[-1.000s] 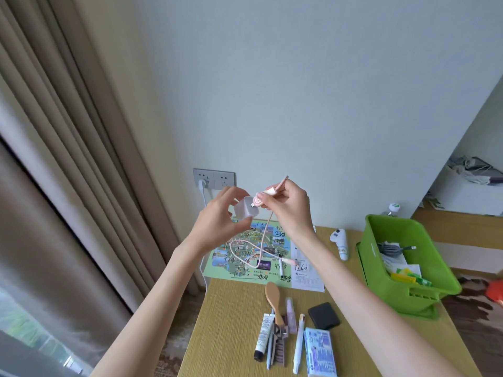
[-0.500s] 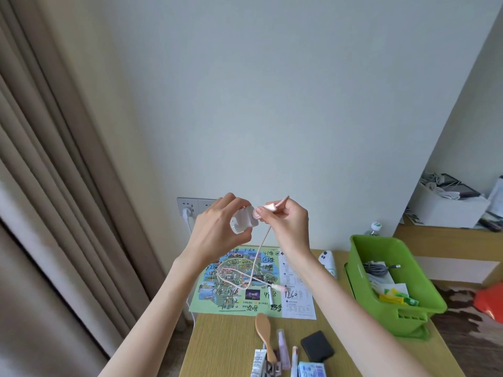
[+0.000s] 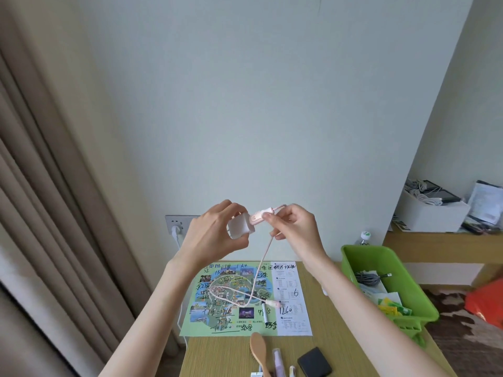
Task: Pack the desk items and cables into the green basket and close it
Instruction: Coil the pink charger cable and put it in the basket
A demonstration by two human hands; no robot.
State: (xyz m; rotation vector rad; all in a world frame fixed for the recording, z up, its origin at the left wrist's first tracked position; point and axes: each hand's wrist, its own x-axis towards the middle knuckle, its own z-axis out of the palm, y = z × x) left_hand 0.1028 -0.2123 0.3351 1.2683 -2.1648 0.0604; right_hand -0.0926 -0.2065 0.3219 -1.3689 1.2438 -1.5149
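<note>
My left hand (image 3: 215,235) grips a white charger block (image 3: 241,225), held up in front of the wall. My right hand (image 3: 295,232) pinches the pink plug (image 3: 258,216) of a pink cable (image 3: 257,270) right at the block. The cable hangs down and loops on a printed map (image 3: 231,319) on the desk. The green basket (image 3: 364,254) stands open at the desk's right, holding a grey coiled cable (image 3: 367,278) and green and yellow packets (image 3: 392,307).
A wooden hairbrush (image 3: 258,349), a pink tube (image 3: 278,361), a black case (image 3: 314,363) and a marker (image 3: 264,312) lie on the wooden desk (image 3: 223,355). A wall socket (image 3: 177,224) holds a white plug. Curtains hang at the left. A white box (image 3: 432,213) sits on the right shelf.
The view has tilted upward, so the desk sits lower in frame. My hands stay together at the block, and the pink plug now shows more clearly at its port.
</note>
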